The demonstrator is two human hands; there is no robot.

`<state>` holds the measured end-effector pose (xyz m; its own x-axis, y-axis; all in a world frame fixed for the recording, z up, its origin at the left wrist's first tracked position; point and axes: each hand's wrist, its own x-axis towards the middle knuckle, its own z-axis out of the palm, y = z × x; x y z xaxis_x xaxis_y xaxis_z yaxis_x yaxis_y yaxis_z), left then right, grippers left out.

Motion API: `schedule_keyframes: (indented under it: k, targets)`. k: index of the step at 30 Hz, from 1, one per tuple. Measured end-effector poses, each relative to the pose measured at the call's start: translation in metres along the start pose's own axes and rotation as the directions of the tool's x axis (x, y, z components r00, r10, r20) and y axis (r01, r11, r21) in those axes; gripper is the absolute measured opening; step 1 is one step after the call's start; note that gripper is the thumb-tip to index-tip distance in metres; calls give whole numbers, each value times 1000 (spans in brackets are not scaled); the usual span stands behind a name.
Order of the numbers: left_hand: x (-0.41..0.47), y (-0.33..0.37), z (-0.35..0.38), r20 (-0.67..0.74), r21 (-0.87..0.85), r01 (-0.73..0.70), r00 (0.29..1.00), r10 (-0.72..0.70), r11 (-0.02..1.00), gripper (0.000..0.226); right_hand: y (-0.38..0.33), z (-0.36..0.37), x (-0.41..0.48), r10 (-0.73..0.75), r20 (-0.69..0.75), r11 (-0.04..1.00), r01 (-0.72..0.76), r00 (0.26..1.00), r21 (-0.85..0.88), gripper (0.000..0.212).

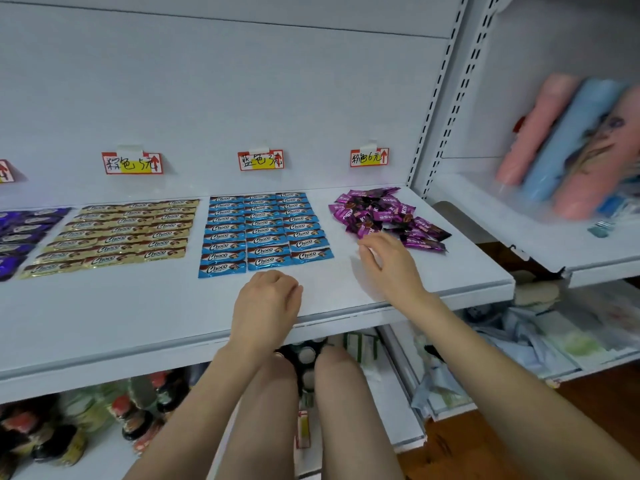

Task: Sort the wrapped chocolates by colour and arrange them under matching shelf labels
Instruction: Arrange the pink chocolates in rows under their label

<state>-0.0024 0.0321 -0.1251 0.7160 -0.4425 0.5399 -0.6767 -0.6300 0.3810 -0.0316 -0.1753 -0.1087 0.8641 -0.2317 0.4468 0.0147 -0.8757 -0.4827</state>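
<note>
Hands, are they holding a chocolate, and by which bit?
Nothing held that shows. The left hand lies curled on the shelf, palm hidden; the right hand is open-fingered at the edge of the pink chocolates, gripping none.

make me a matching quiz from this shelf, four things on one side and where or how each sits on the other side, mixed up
Things:
1 gold chocolates
2 blue chocolates
3 magenta chocolates
4 left hand

Place or state:
a loose heap at the right end of the shelf
b fingers curled, near the shelf's front edge
c neat rows under the middle label
d neat rows just left of the blue ones

Pairs: 1-d, 2-c, 3-a, 4-b
</note>
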Motion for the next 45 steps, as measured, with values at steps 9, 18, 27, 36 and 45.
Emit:
schedule_keyframes:
  k: [9,18,27,36,45]
  targets:
    - [32,50,29,32,-110,-188,981,192,976,4,58,-63,-39,143,-19,982,-144,990,-121,20]
    - [79,68,65,102,-58,-151,982,157,987,12,100,-76,10,112,-47,991,-115,993,-71,18]
    - [48,41,43,154,-23,-72,985,75,997,28,52,-9,62,-149,121,960,114,981,256,19]
    - [26,39,39,81,41,-32,996,28,999,12,31,31,58,-364,302,908,263,881,326,34]
    - [25,39,39,76,62,-50,996,45,997,4,34,40,60,-365,417,931,338,832,141,34]
